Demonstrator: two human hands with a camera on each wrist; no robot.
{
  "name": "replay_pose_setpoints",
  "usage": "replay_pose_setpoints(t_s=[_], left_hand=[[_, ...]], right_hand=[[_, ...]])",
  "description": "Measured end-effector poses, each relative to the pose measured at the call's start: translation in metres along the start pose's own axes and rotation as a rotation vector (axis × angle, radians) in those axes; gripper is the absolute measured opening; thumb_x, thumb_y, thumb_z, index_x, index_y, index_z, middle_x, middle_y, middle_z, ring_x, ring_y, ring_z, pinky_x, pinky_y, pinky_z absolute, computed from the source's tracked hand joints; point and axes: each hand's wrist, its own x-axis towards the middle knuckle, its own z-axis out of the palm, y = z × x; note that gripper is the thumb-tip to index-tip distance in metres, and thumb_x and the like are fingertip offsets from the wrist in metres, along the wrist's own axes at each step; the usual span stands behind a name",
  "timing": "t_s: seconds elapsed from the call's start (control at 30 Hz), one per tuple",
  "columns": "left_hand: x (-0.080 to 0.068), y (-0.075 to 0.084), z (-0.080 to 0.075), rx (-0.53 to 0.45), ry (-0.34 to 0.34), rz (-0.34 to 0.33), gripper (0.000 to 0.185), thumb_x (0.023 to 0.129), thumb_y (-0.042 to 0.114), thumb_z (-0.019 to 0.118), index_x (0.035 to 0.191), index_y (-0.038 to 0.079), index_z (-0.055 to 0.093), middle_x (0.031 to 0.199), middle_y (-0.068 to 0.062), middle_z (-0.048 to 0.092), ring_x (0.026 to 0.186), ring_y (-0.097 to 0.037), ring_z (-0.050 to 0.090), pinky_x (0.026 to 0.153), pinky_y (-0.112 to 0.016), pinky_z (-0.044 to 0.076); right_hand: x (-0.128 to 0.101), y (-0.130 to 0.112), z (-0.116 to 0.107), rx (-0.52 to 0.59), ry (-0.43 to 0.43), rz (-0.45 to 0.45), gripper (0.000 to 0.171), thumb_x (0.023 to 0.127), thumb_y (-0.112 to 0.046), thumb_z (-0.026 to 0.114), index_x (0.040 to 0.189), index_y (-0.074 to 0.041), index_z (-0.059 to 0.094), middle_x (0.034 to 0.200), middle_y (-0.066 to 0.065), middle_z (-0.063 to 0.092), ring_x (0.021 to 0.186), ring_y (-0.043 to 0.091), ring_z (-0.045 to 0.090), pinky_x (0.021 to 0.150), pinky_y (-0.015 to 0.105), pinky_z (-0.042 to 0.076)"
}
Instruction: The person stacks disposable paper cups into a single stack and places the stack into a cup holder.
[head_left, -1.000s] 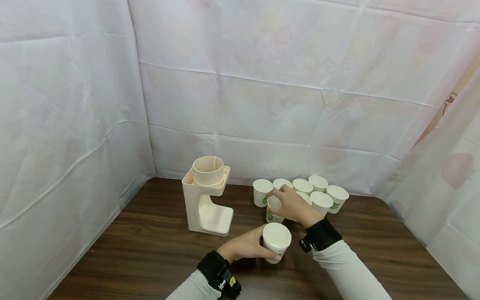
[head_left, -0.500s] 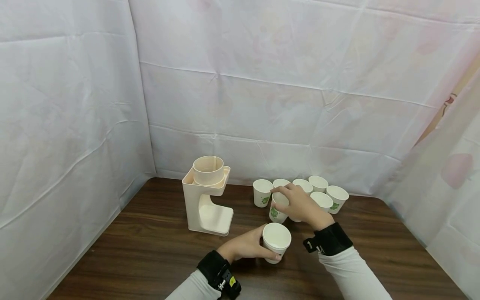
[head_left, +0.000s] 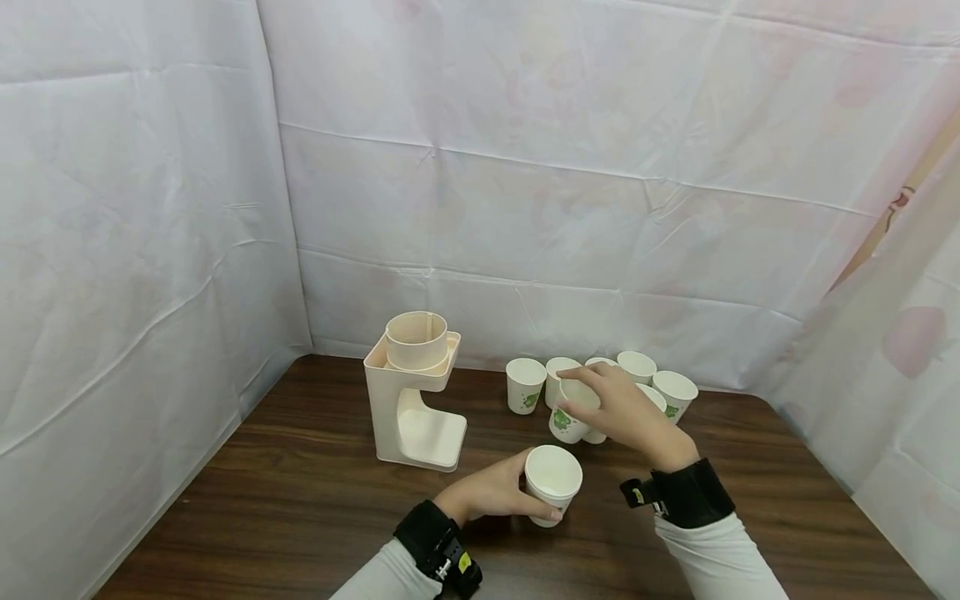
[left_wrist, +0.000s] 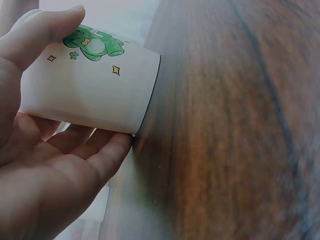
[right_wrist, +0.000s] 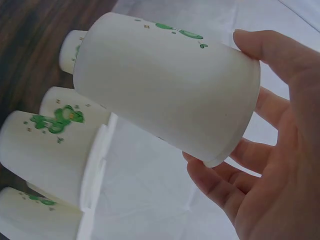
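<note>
My left hand (head_left: 491,492) grips a white paper cup (head_left: 552,482) that stands on the dark wooden table (head_left: 300,500) near its front; the left wrist view shows its fingers (left_wrist: 75,165) wrapped round the cup (left_wrist: 90,92), which bears a green print. My right hand (head_left: 626,412) holds a second paper cup (head_left: 572,412) lifted off the table and tilted, just behind the first one. In the right wrist view that cup (right_wrist: 170,87) lies between thumb and fingers (right_wrist: 280,60).
Several more white paper cups (head_left: 637,379) stand clustered at the back right. A cream plastic cup dispenser stand (head_left: 414,392) is at the back left. White cloth walls (head_left: 525,183) close in the table on three sides.
My right hand has lifted a cup out of the cluster and carried it up and to the right, tilting it. The left hand and its cup have not moved.
</note>
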Motion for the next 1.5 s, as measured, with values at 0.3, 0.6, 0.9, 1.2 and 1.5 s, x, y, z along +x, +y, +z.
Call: replay_pose_setpoints(t_s=[0.3, 0.6, 0.9, 1.2, 1.5], left_hand=[[0.002, -0.003, 0.000, -0.004, 0.006, 0.000, 0.074, 0.081, 0.011, 0.083, 0.144, 0.016, 0.044, 0.123, 0.007, 0.061, 0.115, -0.010, 0.056, 0.102, -0.033, 0.039], [0.001, -0.003, 0.000, -0.012, -0.001, 0.008, 0.073, 0.082, 0.011, 0.083, 0.143, 0.016, 0.045, 0.122, 0.007, 0.061, 0.115, -0.009, 0.056, 0.101, -0.032, 0.039], [0.001, -0.001, 0.000, 0.011, -0.017, 0.020, 0.072, 0.083, 0.012, 0.082, 0.144, 0.016, 0.044, 0.122, 0.008, 0.061, 0.114, -0.009, 0.057, 0.100, -0.032, 0.040], [0.000, 0.000, 0.000, 0.014, -0.015, 0.020, 0.071, 0.083, 0.013, 0.083, 0.142, 0.019, 0.044, 0.120, 0.008, 0.062, 0.112, -0.010, 0.058, 0.099, -0.033, 0.041], [-0.002, 0.001, -0.001, 0.025, -0.018, 0.024, 0.068, 0.083, 0.013, 0.082, 0.140, 0.021, 0.046, 0.122, 0.010, 0.061, 0.114, -0.009, 0.056, 0.101, -0.034, 0.039]], right_hand=[[-0.008, -0.007, -0.017, -0.026, 0.007, -0.014, 0.044, 0.096, -0.036, 0.069, 0.134, -0.017, 0.063, 0.129, 0.017, 0.058, 0.118, 0.039, 0.053, 0.092, 0.059, 0.045], [-0.017, -0.016, -0.026, -0.029, 0.036, -0.076, 0.042, 0.094, -0.034, 0.072, 0.132, -0.017, 0.065, 0.129, 0.014, 0.060, 0.117, 0.038, 0.055, 0.094, 0.058, 0.044], [-0.026, -0.028, -0.029, -0.037, 0.076, -0.185, 0.041, 0.092, -0.030, 0.074, 0.130, -0.018, 0.066, 0.123, 0.013, 0.062, 0.116, 0.033, 0.056, 0.094, 0.055, 0.045], [-0.036, -0.040, -0.031, -0.014, 0.099, -0.231, 0.042, 0.090, -0.028, 0.076, 0.131, -0.021, 0.066, 0.125, 0.008, 0.061, 0.119, 0.030, 0.054, 0.094, 0.053, 0.046], [-0.042, -0.049, -0.025, 0.009, 0.076, -0.269, 0.045, 0.089, -0.030, 0.078, 0.132, -0.023, 0.065, 0.129, 0.003, 0.059, 0.121, 0.024, 0.053, 0.093, 0.047, 0.049]])
